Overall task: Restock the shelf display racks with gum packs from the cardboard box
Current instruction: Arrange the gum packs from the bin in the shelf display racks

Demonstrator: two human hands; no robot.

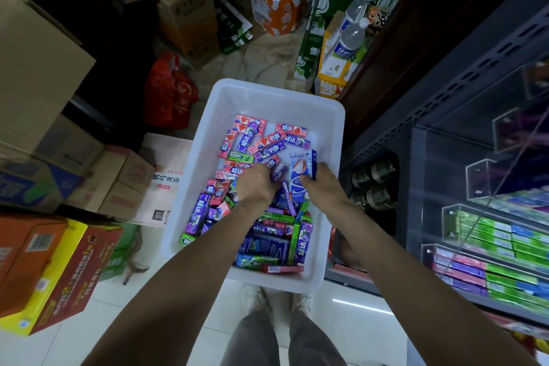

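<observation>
A white plastic bin sits on the floor in front of my feet, holding several loose gum packs in pink, purple, green and blue. My left hand is down among the packs with its fingers closed around a purple pack. My right hand grips a blue and white gum pack, held upright just above the pile. Clear acrylic display racks on the shelf at the right hold rows of green, purple and pink packs.
Stacked cardboard boxes line the left side, with red and yellow cartons near my left leg. A red bag lies beyond the bin. Bottles and cartons stand at the back. Cans sit low on the dark shelf.
</observation>
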